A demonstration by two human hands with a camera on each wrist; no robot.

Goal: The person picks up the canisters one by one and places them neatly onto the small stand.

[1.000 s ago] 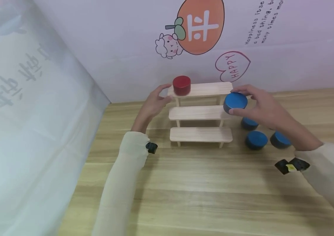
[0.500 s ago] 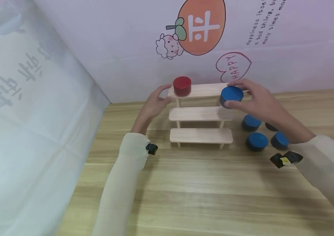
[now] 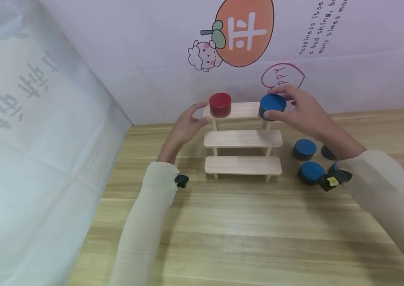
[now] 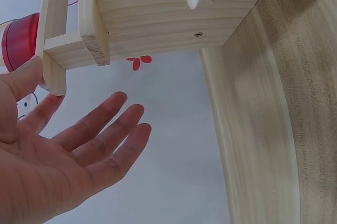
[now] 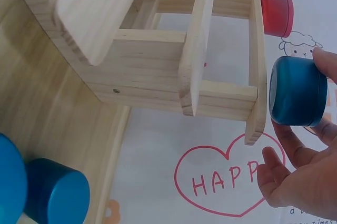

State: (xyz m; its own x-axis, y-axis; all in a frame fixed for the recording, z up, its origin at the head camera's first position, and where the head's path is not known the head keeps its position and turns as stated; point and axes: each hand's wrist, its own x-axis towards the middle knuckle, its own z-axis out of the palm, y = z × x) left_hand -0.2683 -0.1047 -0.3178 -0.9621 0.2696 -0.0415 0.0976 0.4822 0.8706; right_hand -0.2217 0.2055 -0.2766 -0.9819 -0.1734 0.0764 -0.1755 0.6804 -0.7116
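Note:
A three-tier wooden stand (image 3: pixel 243 138) stands on the table by the backdrop. My right hand (image 3: pixel 303 109) grips a blue round tin (image 3: pixel 272 104) between thumb and fingers, at the right end of the top tier. In the right wrist view this blue tin (image 5: pixel 299 91) has its base close over the shelf board. On the top tier's left part sits a red round tin (image 3: pixel 220 105). Thumb and index finger of my left hand (image 3: pixel 185 128) pinch the left end of the top board; its other fingers are spread beneath, seen in the left wrist view.
Several more blue tins (image 3: pixel 304 149) stand on the wooden table (image 3: pixel 223 230) right of the stand, partly hidden by my right forearm. A printed white cloth backdrop (image 3: pixel 152 59) rises behind the stand, and a white cloth (image 3: pixel 45 159) hangs along the left side.
My right hand has carried the blue tin left and back, from beside the stand to the right end of the top tier. The left hand keeps its hold on the board.

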